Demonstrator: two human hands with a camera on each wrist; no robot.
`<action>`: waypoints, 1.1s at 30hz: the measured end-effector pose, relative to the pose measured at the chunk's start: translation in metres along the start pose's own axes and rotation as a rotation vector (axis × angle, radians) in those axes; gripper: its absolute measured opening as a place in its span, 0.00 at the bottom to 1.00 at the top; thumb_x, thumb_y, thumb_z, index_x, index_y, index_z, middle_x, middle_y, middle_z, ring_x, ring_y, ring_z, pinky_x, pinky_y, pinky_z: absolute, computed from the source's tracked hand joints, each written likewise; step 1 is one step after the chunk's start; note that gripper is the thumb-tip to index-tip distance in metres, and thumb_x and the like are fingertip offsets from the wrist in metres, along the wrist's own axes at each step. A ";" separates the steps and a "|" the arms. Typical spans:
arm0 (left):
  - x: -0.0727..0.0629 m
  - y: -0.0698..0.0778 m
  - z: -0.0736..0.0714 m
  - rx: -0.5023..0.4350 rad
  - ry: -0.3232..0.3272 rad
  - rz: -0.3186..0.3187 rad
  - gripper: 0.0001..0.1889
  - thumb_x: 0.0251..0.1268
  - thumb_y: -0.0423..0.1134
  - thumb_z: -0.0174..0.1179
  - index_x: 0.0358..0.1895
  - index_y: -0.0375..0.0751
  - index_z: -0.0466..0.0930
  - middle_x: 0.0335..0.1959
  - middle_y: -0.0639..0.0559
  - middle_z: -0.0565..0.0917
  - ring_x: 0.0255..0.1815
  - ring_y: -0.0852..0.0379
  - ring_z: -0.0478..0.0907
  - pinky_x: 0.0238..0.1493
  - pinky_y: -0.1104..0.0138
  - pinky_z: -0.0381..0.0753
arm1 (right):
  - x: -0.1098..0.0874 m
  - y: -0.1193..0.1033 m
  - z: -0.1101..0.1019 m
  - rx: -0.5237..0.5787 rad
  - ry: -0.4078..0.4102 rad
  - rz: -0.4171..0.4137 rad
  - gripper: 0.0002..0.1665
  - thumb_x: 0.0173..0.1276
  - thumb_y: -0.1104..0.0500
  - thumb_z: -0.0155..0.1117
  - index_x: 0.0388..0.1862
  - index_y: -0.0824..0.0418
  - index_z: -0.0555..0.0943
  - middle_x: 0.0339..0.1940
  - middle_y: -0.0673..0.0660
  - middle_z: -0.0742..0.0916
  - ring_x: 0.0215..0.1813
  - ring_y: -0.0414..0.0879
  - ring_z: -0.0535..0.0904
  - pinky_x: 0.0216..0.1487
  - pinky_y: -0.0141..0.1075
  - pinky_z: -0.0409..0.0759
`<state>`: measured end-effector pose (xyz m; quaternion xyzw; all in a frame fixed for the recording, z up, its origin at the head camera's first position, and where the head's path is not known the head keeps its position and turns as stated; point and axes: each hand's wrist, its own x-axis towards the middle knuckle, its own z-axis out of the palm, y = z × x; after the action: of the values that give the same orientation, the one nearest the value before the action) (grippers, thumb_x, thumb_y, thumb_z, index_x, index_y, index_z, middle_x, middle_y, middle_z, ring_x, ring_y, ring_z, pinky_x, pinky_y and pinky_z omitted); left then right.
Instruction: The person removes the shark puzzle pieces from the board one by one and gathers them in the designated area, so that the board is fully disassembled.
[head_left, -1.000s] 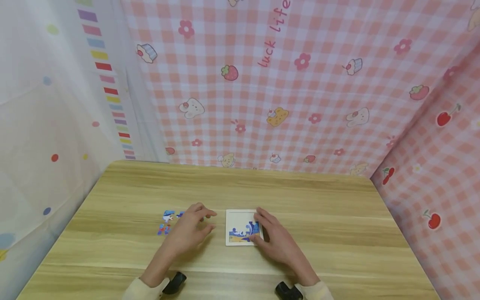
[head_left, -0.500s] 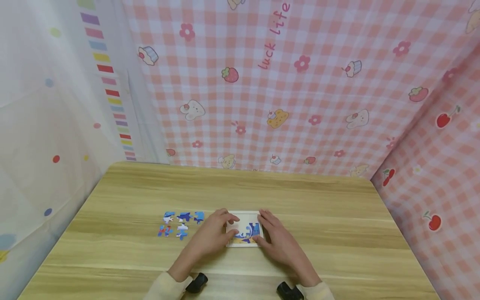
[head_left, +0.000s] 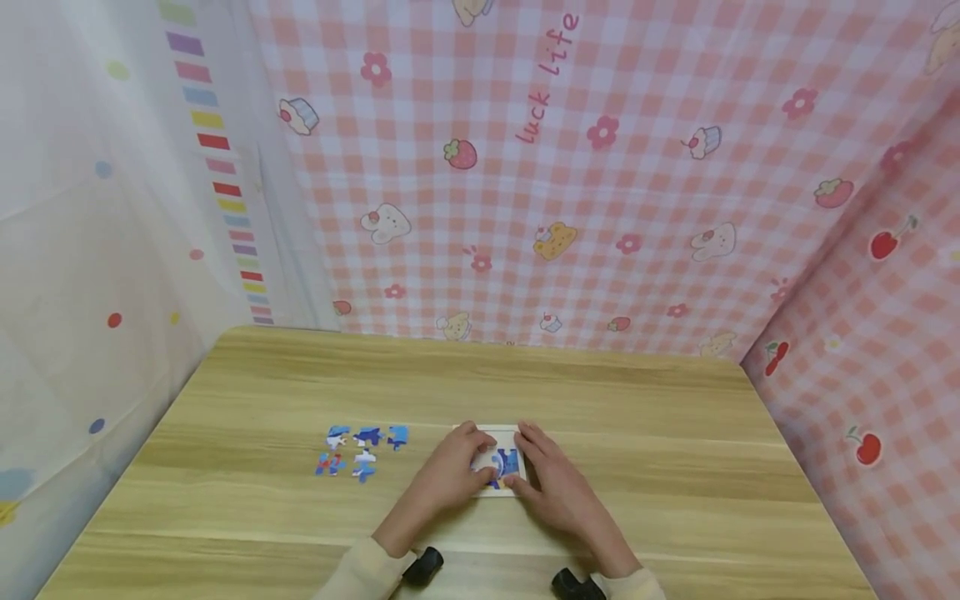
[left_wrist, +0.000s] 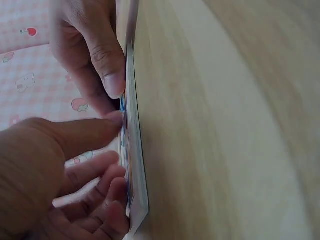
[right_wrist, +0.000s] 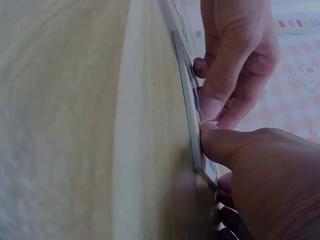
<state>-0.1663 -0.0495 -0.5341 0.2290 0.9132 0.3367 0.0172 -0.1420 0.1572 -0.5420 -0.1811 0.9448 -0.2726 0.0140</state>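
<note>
A shallow white puzzle tray [head_left: 504,429] lies flat on the table, with joined blue jigsaw pieces [head_left: 512,461] in its lower right. My right hand [head_left: 561,482] grips the tray's right side, thumb on the pieces and fingers along the edge. Over the left part is my left hand [head_left: 448,473], its thumb and index finger apart with nothing visible between them. In the left wrist view, that hand's thumb [left_wrist: 95,131] and fingertips are right at the puzzle's surface. The right thumb [right_wrist: 212,137] presses close to the left one. Both hands hide much of the tray.
Several loose jigsaw pieces [head_left: 368,435], blue, white and red, lie in two rows left of the tray. The wooden table [head_left: 637,400] extends around it. A pink checked cloth [head_left: 480,192] hangs behind, and a white dotted cloth [head_left: 67,250] at the left.
My left hand has moved right from beside the loose pieces onto the tray, uncovering those pieces. My right hand keeps its hold on the tray's right side.
</note>
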 end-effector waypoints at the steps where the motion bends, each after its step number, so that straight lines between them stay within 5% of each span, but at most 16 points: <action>1: 0.000 -0.001 0.001 -0.012 0.007 -0.014 0.19 0.59 0.38 0.73 0.52 0.35 0.84 0.39 0.50 0.77 0.39 0.58 0.72 0.45 0.62 0.78 | 0.000 0.000 0.000 0.000 0.001 -0.003 0.39 0.73 0.48 0.66 0.75 0.67 0.69 0.82 0.59 0.67 0.84 0.57 0.58 0.78 0.55 0.64; 10: 0.000 0.001 0.005 -0.059 0.054 -0.037 0.08 0.55 0.33 0.73 0.38 0.39 0.86 0.31 0.52 0.77 0.37 0.59 0.70 0.41 0.67 0.73 | 0.000 -0.002 -0.001 0.014 0.017 -0.014 0.39 0.73 0.49 0.67 0.74 0.68 0.70 0.81 0.60 0.68 0.83 0.57 0.59 0.78 0.55 0.64; 25: -0.001 0.007 0.006 -0.119 0.084 -0.124 0.09 0.53 0.33 0.75 0.35 0.44 0.86 0.27 0.58 0.82 0.31 0.63 0.70 0.35 0.70 0.69 | -0.001 -0.001 0.000 0.016 0.017 -0.013 0.38 0.72 0.49 0.68 0.74 0.68 0.71 0.81 0.60 0.68 0.82 0.57 0.61 0.77 0.56 0.65; 33: 0.001 0.009 0.005 -0.115 0.081 -0.109 0.08 0.54 0.31 0.74 0.36 0.43 0.86 0.24 0.60 0.84 0.29 0.65 0.76 0.36 0.69 0.74 | -0.001 0.000 0.001 0.017 0.031 -0.019 0.38 0.72 0.49 0.68 0.74 0.67 0.71 0.81 0.60 0.69 0.82 0.57 0.61 0.77 0.55 0.65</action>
<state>-0.1623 -0.0403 -0.5322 0.1638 0.9033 0.3962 0.0120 -0.1414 0.1573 -0.5427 -0.1857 0.9409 -0.2832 -0.0015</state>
